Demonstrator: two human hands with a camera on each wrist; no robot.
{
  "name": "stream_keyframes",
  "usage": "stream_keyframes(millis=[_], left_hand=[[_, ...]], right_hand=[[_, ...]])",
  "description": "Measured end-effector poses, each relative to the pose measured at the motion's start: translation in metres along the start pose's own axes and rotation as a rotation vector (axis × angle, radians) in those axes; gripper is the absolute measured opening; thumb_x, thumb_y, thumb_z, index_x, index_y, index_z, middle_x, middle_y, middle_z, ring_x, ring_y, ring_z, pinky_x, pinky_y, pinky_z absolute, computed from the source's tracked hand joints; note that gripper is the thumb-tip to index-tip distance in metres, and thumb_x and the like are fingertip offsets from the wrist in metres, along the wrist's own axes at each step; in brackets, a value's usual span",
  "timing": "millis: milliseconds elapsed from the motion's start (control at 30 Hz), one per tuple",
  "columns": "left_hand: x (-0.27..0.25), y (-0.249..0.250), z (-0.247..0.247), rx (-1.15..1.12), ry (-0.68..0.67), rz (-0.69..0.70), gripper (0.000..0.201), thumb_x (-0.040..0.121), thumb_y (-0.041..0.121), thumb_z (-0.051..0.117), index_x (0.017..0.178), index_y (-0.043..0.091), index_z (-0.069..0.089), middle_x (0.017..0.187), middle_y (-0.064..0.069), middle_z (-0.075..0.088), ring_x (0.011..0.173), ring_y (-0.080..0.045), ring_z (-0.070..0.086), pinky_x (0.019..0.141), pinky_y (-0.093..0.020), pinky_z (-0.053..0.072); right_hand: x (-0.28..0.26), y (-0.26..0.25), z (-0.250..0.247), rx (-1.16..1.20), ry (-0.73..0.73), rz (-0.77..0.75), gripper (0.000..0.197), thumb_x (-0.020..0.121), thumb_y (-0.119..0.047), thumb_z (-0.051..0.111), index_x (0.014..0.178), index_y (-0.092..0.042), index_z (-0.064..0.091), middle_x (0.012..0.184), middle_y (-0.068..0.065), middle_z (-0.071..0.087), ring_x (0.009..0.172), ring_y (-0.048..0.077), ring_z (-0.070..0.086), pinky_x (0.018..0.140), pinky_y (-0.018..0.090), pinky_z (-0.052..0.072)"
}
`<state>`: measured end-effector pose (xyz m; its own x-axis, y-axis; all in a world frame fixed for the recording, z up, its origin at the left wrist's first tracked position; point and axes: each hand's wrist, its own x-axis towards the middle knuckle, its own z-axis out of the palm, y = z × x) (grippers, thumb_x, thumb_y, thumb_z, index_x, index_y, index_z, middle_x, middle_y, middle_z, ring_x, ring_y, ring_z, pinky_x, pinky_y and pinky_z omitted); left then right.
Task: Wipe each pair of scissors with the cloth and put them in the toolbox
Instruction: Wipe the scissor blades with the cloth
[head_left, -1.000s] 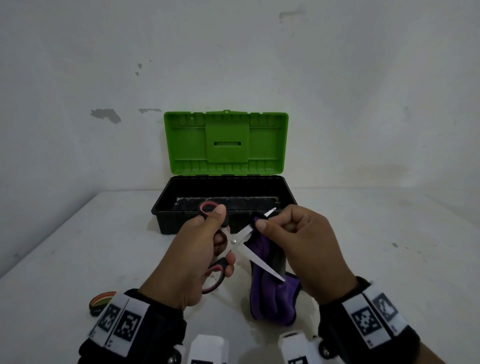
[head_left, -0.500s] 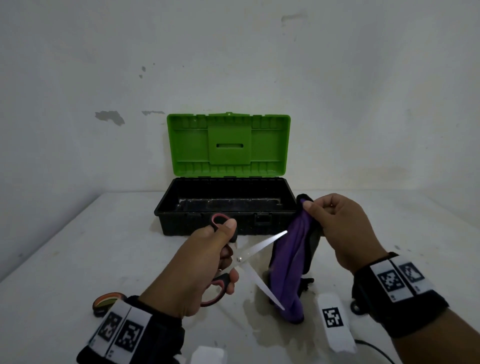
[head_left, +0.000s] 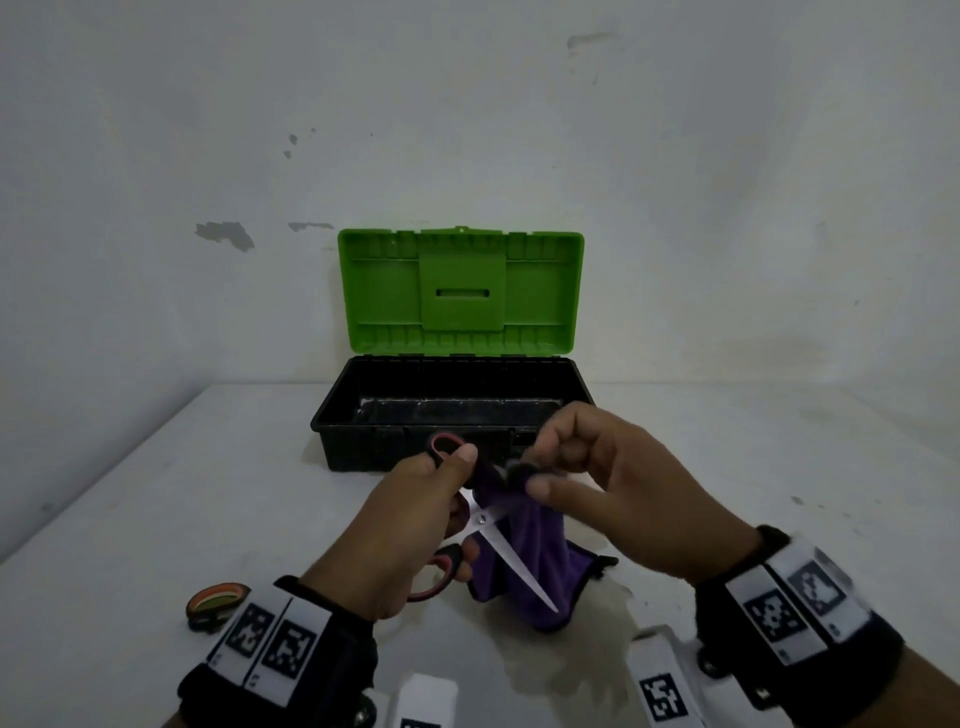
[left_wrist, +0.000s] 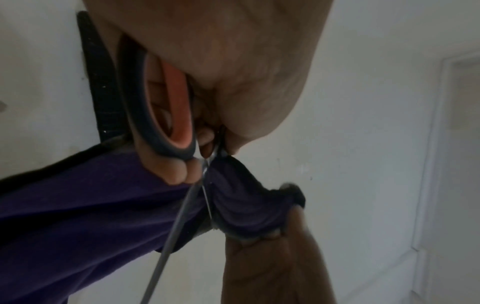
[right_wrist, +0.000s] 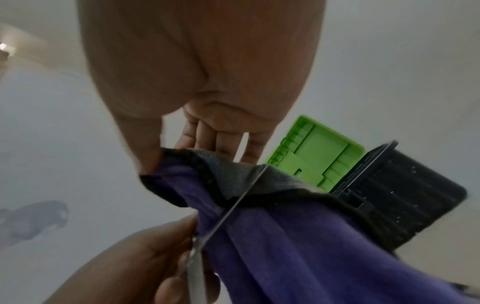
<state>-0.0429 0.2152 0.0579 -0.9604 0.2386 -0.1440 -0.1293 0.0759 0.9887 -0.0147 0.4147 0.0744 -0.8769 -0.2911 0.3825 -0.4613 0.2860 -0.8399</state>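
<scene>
My left hand (head_left: 415, 525) grips the black-and-red handles of a pair of scissors (head_left: 511, 558), whose blades stand spread apart above the table. One blade points down toward me; the other is wrapped in the purple cloth (head_left: 530, 566). My right hand (head_left: 597, 483) pinches that cloth around the upper blade near the pivot. The left wrist view shows the scissors (left_wrist: 166, 107) and the cloth (left_wrist: 91, 205) bunched at my right fingertips. In the right wrist view the blade (right_wrist: 233, 203) crosses the cloth (right_wrist: 298, 236). The toolbox (head_left: 452, 410), black with a raised green lid, stands just behind my hands.
A small roll of tape (head_left: 215, 603) lies on the white table (head_left: 156, 509) at the near left, beside my left wrist. The wall rises directly behind the toolbox. The toolbox (right_wrist: 389, 197) also appears in the right wrist view.
My right hand, which had pulled the cloth away to the right off the blade tip, has come back left and now pinches the cloth on the upper blade near the pivot.
</scene>
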Motion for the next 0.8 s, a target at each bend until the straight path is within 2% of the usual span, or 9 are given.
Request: stream_keyframes(millis=[100, 167, 233, 333, 467, 533, 633, 700, 800], left_hand=[[-0.001, -0.001, 0.0, 0.023, 0.012, 0.025, 0.036, 0.098, 0.043, 0.049, 0.081, 0.013, 0.059, 0.058, 0.0, 0.035, 0.06, -0.028, 0.046, 0.05, -0.034, 0.047], [-0.001, -0.002, 0.001, 0.058, 0.008, 0.053, 0.037, 0.097, 0.045, 0.049, 0.081, 0.014, 0.06, 0.056, 0.002, 0.039, 0.062, -0.029, 0.049, 0.053, -0.036, 0.048], [-0.003, -0.002, 0.005, 0.065, -0.024, 0.091, 0.04, 0.098, 0.044, 0.048, 0.087, 0.007, 0.06, 0.052, 0.002, 0.043, 0.058, -0.028, 0.05, 0.05, -0.035, 0.049], [-0.006, -0.002, 0.008, 0.113, -0.032, 0.152, 0.044, 0.098, 0.043, 0.048, 0.092, 0.0, 0.054, 0.054, 0.0, 0.041, 0.055, -0.028, 0.048, 0.049, -0.034, 0.048], [-0.011, 0.003, 0.011, 0.213, -0.036, 0.223, 0.037, 0.099, 0.041, 0.047, 0.091, 0.006, 0.055, 0.054, -0.005, 0.046, 0.046, -0.025, 0.054, 0.043, -0.027, 0.046], [-0.013, 0.005, 0.014, 0.259, -0.043, 0.276, 0.033, 0.099, 0.041, 0.047, 0.089, 0.01, 0.056, 0.052, -0.007, 0.05, 0.043, -0.023, 0.056, 0.042, -0.027, 0.047], [-0.012, 0.007, 0.017, 0.36, -0.043, 0.329, 0.031, 0.097, 0.042, 0.047, 0.091, 0.014, 0.058, 0.047, -0.001, 0.054, 0.041, -0.018, 0.056, 0.041, -0.025, 0.046], [-0.012, 0.007, 0.018, 0.405, -0.041, 0.366, 0.028, 0.097, 0.042, 0.047, 0.088, 0.017, 0.057, 0.046, 0.001, 0.054, 0.038, -0.014, 0.054, 0.04, -0.024, 0.044], [-0.012, 0.006, 0.018, 0.407, -0.054, 0.38, 0.026, 0.097, 0.042, 0.048, 0.083, 0.022, 0.055, 0.046, 0.001, 0.054, 0.037, -0.015, 0.052, 0.04, -0.026, 0.044]], right_hand=[[-0.015, -0.004, -0.003, -0.073, -0.095, -0.029, 0.026, 0.083, -0.03, 0.073, 0.101, -0.015, 0.062, 0.098, 0.003, 0.071, 0.094, 0.018, 0.068, 0.084, 0.03, 0.053], [-0.018, -0.004, -0.003, -0.046, -0.024, -0.024, 0.019, 0.088, -0.03, 0.068, 0.096, -0.014, 0.065, 0.094, 0.004, 0.073, 0.086, 0.02, 0.068, 0.077, 0.033, 0.055], [-0.017, -0.002, -0.003, -0.12, 0.046, -0.028, 0.006, 0.091, -0.02, 0.069, 0.09, -0.015, 0.066, 0.087, 0.003, 0.074, 0.079, 0.02, 0.069, 0.072, 0.035, 0.057], [-0.016, 0.001, -0.001, -0.398, 0.039, -0.092, 0.016, 0.083, -0.015, 0.078, 0.089, -0.022, 0.065, 0.088, -0.011, 0.07, 0.086, 0.009, 0.067, 0.077, 0.018, 0.052], [-0.016, 0.001, 0.002, -0.607, -0.007, -0.061, 0.032, 0.079, -0.03, 0.082, 0.105, -0.035, 0.064, 0.104, -0.021, 0.065, 0.096, -0.002, 0.059, 0.08, 0.005, 0.043], [-0.013, 0.001, 0.004, -0.645, -0.082, -0.03, 0.027, 0.083, -0.032, 0.077, 0.108, -0.033, 0.068, 0.098, -0.022, 0.066, 0.091, -0.003, 0.06, 0.076, 0.006, 0.044], [-0.007, 0.001, 0.006, -0.642, -0.199, -0.025, 0.008, 0.088, -0.027, 0.07, 0.095, -0.028, 0.072, 0.082, -0.018, 0.067, 0.079, 0.001, 0.063, 0.068, 0.015, 0.05], [-0.004, 0.001, 0.005, -0.629, -0.258, -0.01, 0.005, 0.09, -0.025, 0.067, 0.092, -0.026, 0.072, 0.085, -0.01, 0.071, 0.077, 0.005, 0.064, 0.069, 0.025, 0.053], [-0.001, 0.0, 0.002, -0.577, -0.317, 0.014, 0.007, 0.093, -0.023, 0.065, 0.092, -0.023, 0.072, 0.088, -0.007, 0.072, 0.079, 0.007, 0.065, 0.072, 0.027, 0.053]])
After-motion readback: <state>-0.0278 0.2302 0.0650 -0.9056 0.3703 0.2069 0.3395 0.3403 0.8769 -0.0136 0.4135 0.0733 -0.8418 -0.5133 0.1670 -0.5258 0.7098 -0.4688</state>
